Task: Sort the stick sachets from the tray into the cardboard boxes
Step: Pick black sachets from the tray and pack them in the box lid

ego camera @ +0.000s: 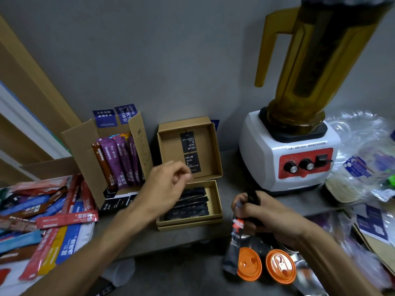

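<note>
A white tray at the left holds several red, blue, brown and yellow stick sachets. An open cardboard box behind it holds purple and brown sachets standing upright. A flat kraft box in the middle holds several black sachets; its lid lies open behind it. My left hand hovers over the black sachets with loosely curled fingers and holds nothing. My right hand grips a black sachet with a red label that hangs down from it.
A blender with an amber jug stands at the back right. Clear plastic packaging lies to its right. Two cans with orange lids stand at the front under my right hand. A wall rises behind the boxes.
</note>
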Tool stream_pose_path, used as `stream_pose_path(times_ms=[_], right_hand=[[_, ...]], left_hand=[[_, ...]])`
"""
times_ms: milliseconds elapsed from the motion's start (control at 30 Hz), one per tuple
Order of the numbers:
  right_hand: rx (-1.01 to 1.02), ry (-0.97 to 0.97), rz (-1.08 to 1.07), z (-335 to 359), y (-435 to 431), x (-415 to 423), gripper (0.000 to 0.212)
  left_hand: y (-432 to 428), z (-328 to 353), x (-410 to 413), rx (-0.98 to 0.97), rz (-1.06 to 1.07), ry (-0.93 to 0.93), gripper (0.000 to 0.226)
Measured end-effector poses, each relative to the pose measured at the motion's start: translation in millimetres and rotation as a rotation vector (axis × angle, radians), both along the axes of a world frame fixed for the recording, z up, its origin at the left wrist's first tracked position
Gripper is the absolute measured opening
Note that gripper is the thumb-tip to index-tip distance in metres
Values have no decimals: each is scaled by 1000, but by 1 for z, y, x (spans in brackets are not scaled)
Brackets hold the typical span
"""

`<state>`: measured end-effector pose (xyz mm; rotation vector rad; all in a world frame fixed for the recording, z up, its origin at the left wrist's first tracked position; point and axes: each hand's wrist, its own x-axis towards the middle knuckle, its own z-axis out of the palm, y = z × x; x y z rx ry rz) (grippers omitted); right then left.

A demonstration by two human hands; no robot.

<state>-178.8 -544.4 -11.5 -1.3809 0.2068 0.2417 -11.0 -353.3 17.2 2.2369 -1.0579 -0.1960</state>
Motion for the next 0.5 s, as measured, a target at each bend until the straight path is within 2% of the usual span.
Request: stream_pose_path(times_ms=[100,200,267,400,500], right_hand=[[-47,-4,136,13,13,16,18],[94,-2,253,26,21,28,19],[147,-13,314,26,22,32,15],[271,6,349,17,23,34,6],[308,22,324,15,24,32,6]], left_hand=[[-10,39,-13,-60,-274,213,17],[-20,47,-24,5,-401,198,15],[-19,45,-23,-43,-395,240,9],[-6,39,-18,-256,-188,477,5],[-2,35,-19,-282,-110,637,8]])
